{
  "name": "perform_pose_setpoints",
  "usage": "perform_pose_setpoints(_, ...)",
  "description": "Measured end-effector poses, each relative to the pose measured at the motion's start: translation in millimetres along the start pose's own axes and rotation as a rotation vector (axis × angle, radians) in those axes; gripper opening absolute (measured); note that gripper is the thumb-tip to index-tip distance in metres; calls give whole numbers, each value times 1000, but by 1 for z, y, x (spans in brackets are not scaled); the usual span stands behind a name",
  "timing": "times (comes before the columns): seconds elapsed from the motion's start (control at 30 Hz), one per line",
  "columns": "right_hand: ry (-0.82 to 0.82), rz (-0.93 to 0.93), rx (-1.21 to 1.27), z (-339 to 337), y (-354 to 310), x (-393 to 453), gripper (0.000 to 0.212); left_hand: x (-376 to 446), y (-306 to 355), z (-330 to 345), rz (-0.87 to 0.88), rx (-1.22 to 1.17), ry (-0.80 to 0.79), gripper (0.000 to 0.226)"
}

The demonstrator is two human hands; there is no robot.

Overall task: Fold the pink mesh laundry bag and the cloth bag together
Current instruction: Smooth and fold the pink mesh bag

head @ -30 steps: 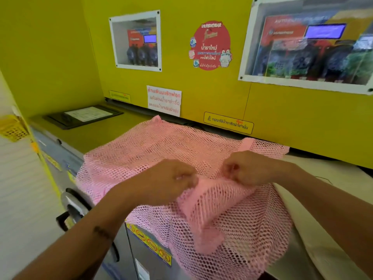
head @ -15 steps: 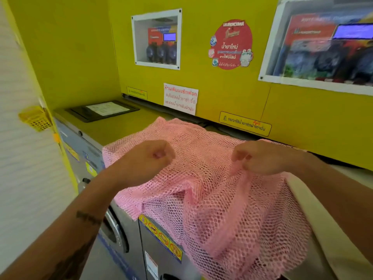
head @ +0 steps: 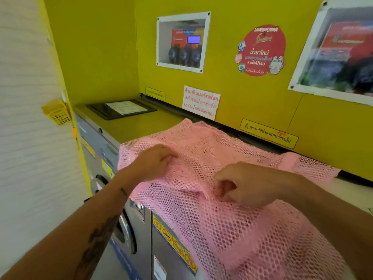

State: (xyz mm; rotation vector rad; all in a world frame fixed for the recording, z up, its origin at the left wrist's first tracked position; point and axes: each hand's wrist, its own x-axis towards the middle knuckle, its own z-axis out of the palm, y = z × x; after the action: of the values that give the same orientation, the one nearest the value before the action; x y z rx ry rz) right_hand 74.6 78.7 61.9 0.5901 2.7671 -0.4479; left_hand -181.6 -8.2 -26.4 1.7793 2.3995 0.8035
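Both hands have shifted since half a second back: the left hand point(head: 155, 160) has gone out and down onto the mesh bag point(head: 228, 199), and the right hand point(head: 244, 184) has dropped lower and closer to me, so the net isn't being held up in two raised fists like it was. Right now the left hand lies on the bag's left part with fingers curled loosely into the netting, looks like it's pinching a bit of it. The right hand is closed with thumb and fingertips nipping a ridge of mesh near the middle. The bag itself is spread over the top of the washer point(head: 141, 229), its far edge up near the yellow wall point(head: 232, 110) and its near half hanging down over the front, covering part of the warning stickers point(head: 173, 241). Off to the right, half under the pink net, a pale strip shows on the surface; I think that's the cloth bag point(head: 351, 190) but can't say for sure. On the left machine there's a black tray point(head: 121, 108) with a paper in it.
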Motion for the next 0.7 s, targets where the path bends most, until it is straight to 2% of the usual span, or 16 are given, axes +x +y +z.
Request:
perform_pose_setpoints(0.07, 16, 5, 103, -8, 1, 2, 15, 6, -14, -2, -11, 1, 33, 33)
perform_pose_setpoints(0.13, 120, 11, 162, -14, 4, 14, 16, 12, -27, -3, -32, 8, 30, 33)
perform_pose_setpoints(0.23, 258, 100, 130, -22, 16, 55, 23, 25, -35, -6, -38, -7, 2, 34)
perform_pose_setpoints(0.43, 262, 272, 101, -28, 39, 142, 47, 49, -44, -10, -59, -67, 43, 32)
perform_pose_setpoints(0.5, 189, 365, 1, -26, 47, 158, 59, 55, -52, -6, -84, 28, 15, 35)
perform_pose_setpoints(0.57, 197, 505, -105, -27, 56, 166, 70, 61, -59, -5, -144, 151, 37, 39)
perform_pose_setpoints(0.7, 251, 638, -202, -26, 68, 178, 72, 71, -68, -15, -314, 248, 85, 43)
